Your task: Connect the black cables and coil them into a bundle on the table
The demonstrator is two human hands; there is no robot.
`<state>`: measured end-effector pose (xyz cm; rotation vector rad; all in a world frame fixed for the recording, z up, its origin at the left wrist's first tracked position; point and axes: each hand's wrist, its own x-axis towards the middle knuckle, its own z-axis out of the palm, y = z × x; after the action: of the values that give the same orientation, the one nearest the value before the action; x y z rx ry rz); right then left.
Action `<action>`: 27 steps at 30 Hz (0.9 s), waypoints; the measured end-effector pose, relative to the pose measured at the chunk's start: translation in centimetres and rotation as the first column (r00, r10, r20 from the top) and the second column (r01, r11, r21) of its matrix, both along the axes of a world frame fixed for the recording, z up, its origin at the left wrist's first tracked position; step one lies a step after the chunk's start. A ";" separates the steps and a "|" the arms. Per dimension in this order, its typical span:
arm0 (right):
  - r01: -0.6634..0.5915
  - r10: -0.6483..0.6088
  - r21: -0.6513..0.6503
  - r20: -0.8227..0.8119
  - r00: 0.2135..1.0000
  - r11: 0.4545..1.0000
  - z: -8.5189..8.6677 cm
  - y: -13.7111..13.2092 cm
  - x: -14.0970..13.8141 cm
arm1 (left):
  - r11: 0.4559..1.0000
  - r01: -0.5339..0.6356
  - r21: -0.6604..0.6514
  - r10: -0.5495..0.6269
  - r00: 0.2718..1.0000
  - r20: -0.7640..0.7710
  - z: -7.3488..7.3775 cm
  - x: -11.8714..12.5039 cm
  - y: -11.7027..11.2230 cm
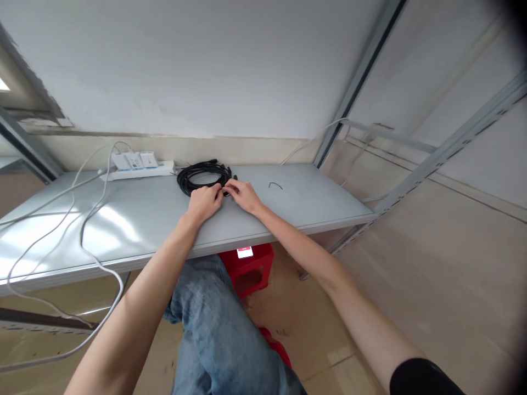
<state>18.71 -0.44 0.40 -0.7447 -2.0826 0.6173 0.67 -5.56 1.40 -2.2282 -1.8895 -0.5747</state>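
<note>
A black cable (201,174) lies in a round coil on the grey shelf (313,206), with its plug ends at the back and right side. My left hand (206,200) is closed at the coil's front right edge, its fingers curled against the cable. Close beside it, my right hand (242,196) pinches with thumb and forefinger, the fingertips of both hands nearly meeting. Whatever is in the right hand's pinch is small and mostly hidden by the fingers. To the right, a short thin black tie (275,185) lies bent on the shelf.
A white power strip (140,171) with several white plugs sits at the back left. Loose white cords (84,230) run over the shelf's front edge. Metal uprights (358,82) frame the shelf. Below is a red stool (257,274) with a lit phone (245,252) on it.
</note>
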 end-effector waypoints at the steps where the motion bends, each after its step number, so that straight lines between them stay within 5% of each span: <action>1: 0.004 -0.004 0.014 0.003 1.000 1.000 0.0 0.1 0.0 | 1.000 0.007 0.003 -0.007 1.000 0.000 0.0 0.0 0.0; 7: -0.043 0.040 -0.036 -0.081 0.996 0.998 -0.2 0.6 -0.5 | 0.999 -0.014 0.028 0.014 1.000 0.005 -0.2 -0.2 0.2; 20: -0.066 0.069 0.098 -0.030 0.997 0.993 -0.3 0.9 -0.1 | 0.999 -0.031 0.009 0.031 1.000 0.000 0.2 0.1 0.0; 27: 0.008 0.000 0.046 -0.179 0.984 0.999 0.2 0.3 -0.5 | 1.000 0.013 -0.001 -0.013 1.000 -0.009 0.3 0.1 -0.2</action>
<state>18.20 -0.10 0.62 -0.6424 -1.9229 0.6088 0.77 -5.73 1.72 -2.2414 -1.8729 -0.5656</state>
